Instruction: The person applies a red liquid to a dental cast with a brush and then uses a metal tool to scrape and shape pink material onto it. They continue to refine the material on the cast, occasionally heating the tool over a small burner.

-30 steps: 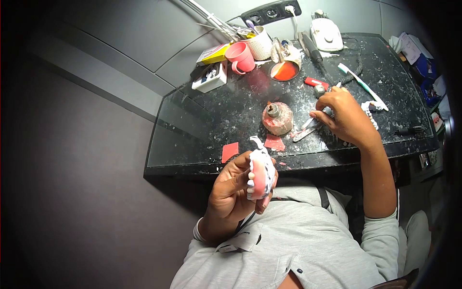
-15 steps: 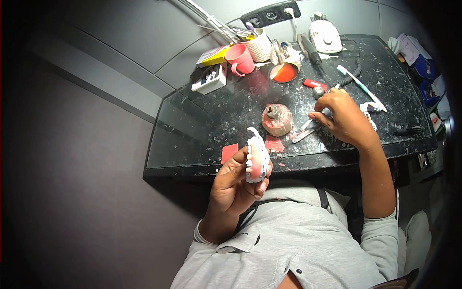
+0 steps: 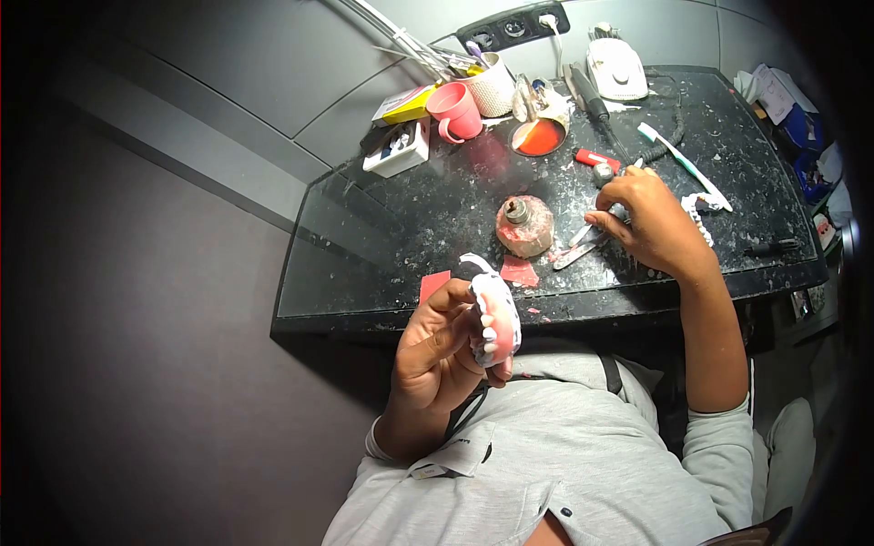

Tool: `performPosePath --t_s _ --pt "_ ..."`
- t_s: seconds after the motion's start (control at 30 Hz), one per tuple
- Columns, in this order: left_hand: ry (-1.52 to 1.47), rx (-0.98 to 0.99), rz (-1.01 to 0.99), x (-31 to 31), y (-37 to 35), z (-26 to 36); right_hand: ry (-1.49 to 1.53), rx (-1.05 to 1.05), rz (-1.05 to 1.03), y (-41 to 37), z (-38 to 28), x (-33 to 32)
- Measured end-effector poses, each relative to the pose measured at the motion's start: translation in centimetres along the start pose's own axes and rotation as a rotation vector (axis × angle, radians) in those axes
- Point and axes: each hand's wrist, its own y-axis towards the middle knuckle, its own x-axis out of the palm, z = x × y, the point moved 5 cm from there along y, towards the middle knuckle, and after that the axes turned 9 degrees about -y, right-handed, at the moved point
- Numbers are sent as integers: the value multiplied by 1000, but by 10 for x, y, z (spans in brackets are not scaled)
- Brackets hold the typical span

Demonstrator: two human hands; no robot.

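I hold the denture model (image 3: 494,318) in my left hand (image 3: 437,350), low in the centre of the frame, off the near edge of the worktop (image 3: 410,237). The fingers are wrapped around it, with the pink gum and white teeth turned towards the camera. At centre right, my right hand (image 3: 651,223) rests on the worktop with its fingers closed on the handle end of a metal instrument (image 3: 583,246). The blade lies just beside the burner (image 3: 525,223) and a pink wax piece (image 3: 521,271). I judge this step to be checking the teeth while taking up the tool. The next move calls for lifting the instrument clear and bringing both hands together steadily.
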Motion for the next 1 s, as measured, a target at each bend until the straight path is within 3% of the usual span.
performPosePath --t_s 0.47,0.63,0.67,0.87,0.93,0.97,1.0 --pt "85 173 -32 -7 12 11 -9 15 -39 0 3 1" --pt "305 273 112 -65 31 43 -22 117 73 1 12 -5" --pt "300 262 118 -73 34 48 3 181 146 1 17 -8" --pt "225 320 80 -92 45 71 -55 156 118 27 23 -36" --pt "227 365 61 -93 50 76 -37 88 -145 39 17 -30" --pt "245 375 74 -95 53 78 23 162 -274 42 17 -28" --pt "264 384 87 -96 55 79 15 162 -282 46 19 -28"
